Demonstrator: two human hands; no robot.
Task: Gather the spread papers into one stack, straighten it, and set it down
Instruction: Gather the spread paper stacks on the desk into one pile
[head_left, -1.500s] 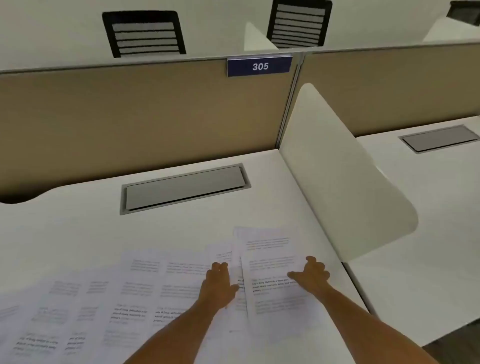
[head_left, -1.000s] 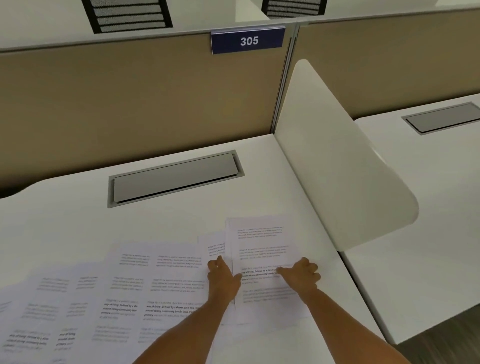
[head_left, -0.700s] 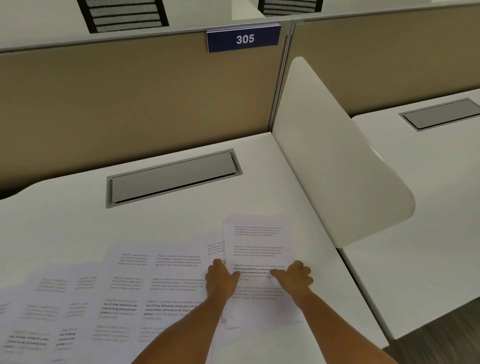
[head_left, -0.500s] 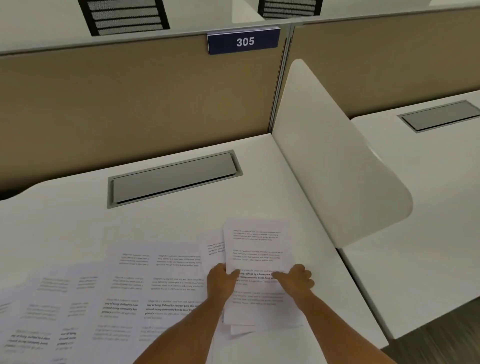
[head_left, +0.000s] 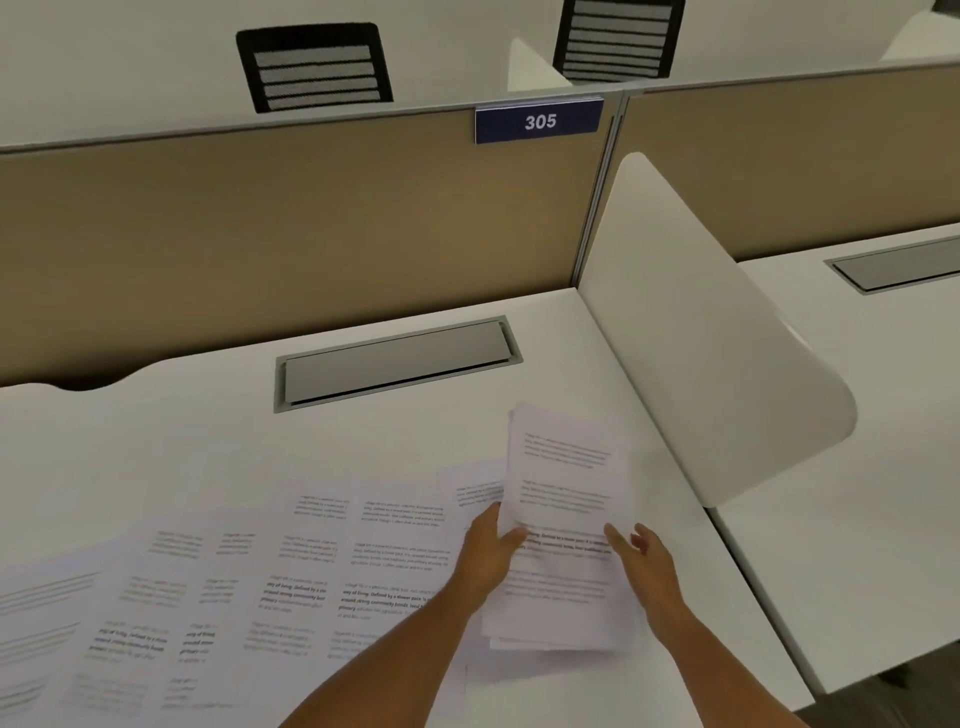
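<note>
Only a few sheets are gathered: the left hand (head_left: 485, 551) grips a small stack (head_left: 563, 525) beside the divider (head_left: 711, 332), the right hand (head_left: 644, 558) hovers loose-fingered at its edge, while most papers (head_left: 234, 582) remain spread leftward across the counter (head_left: 208, 431).

small stack of printed sheets (head_left: 563, 525) lifted at desk's right side, edges uneven, remaining printed papers (head_left: 249, 577) fanned overlapping leftward, flat
</note>
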